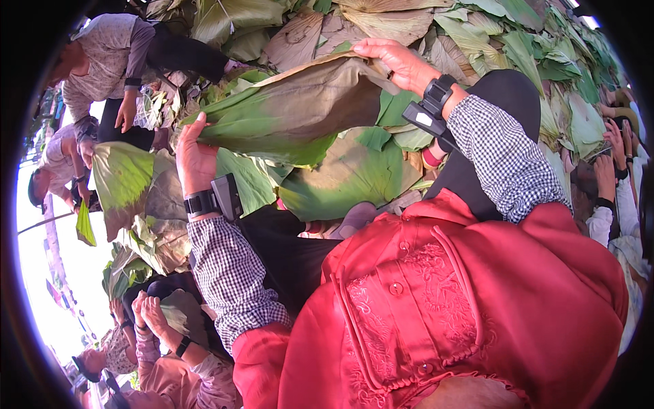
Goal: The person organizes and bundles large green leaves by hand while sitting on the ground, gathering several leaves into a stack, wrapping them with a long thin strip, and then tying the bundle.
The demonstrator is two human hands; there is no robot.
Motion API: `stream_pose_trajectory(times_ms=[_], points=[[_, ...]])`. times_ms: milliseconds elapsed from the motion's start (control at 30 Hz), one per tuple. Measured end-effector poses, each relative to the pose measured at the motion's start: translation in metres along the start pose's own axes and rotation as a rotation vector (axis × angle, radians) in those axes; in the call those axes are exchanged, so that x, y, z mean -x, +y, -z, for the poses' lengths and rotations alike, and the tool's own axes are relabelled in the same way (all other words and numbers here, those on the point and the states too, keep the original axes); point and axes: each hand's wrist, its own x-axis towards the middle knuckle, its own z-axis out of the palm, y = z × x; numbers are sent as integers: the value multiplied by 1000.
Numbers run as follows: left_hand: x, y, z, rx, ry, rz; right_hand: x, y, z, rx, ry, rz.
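Observation:
A large lotus leaf (301, 110), part green and part dry brown, is stretched between my two hands and looks folded over. My left hand (196, 158) grips its green end, thumb on top and the other fingers partly hidden behind it. At the upper right, my right hand (398, 64) pinches the brown edge between thumb and fingers. Below the held leaf, another large green and brown leaf (352, 176) lies in front of my feet. Both wrists carry black strapped devices over or beside checked sleeves.
Piled leaves (511, 41) spread across the ground ahead and to the right. On the left, a co-worker in a patterned shirt (104, 61) holds a leaf (125, 179). More people sit at the lower left and at the right, where several hands (608, 168) show. My shoe (355, 220) rests near the leaves.

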Motion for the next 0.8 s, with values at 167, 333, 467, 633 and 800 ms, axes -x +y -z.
stream_pose_trajectory(times_ms=[167, 333, 467, 633, 800], points=[[-7, -7, -10, 331, -5, 201, 1, -13, 11, 232, 97, 225], [-18, -7, 8, 566, 116, 121, 12, -15, 13, 273, 111, 77], [-26, -3, 27, 617, 239, -96, 11, -1, 25, 369, 116, 15], [-22, -9, 88, 548, 396, -6, 11, 14, 24, 454, 135, -75], [-2, -11, 83, -410, 629, -216, 19, 55, 25, 482, 161, -317]])
